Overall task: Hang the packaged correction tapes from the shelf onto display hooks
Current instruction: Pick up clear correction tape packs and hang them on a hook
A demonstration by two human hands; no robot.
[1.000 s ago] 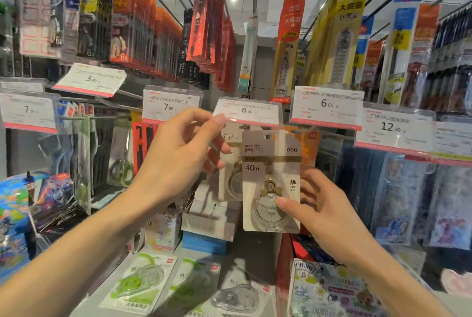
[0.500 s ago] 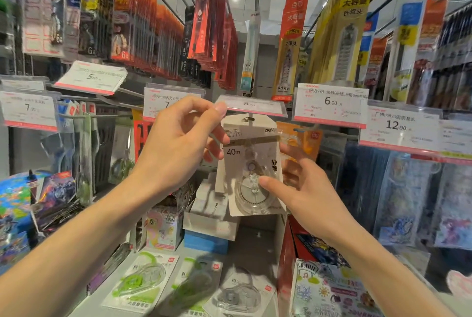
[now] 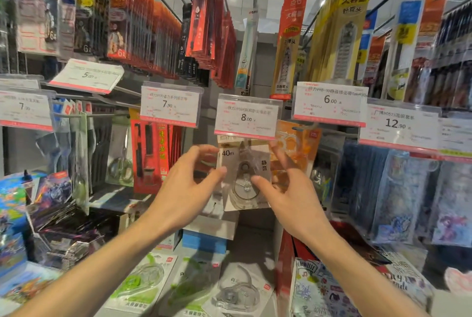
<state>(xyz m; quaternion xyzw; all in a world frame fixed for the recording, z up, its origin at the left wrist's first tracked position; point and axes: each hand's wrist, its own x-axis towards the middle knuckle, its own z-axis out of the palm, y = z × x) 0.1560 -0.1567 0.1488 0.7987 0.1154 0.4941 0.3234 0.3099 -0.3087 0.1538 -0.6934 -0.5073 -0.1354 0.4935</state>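
So the big picture: a wall of hooks and price tags, with a shelf (image 3: pixel 258 247) below where more correction tapes lie flat, like the clear one (image 3: pixel 238 291) and the green one (image 3: pixel 139 282).

The pack that matters, the grey 40m correction tape card (image 3: pixel 244 176), hangs upright straight ahead of both hands, long axis vertical, its top edge tucked behind the 8.00 price tag (image 3: pixel 247 118). It sits between the hands, roughly level with the fingertips.

Left hand (image 3: pixel 187 189) has loosely curved fingers at the card's left edge, thumb tip touching or nearly so. Right hand (image 3: pixel 288 189) is spread, thumb tip on the blister. Neither looks clamped on it; right seems a touch nearer.

The hook itself and the card's hang hole are hidden behind the tag, so I can't tell if it's fully seated. Fingers are motion-blurred too.
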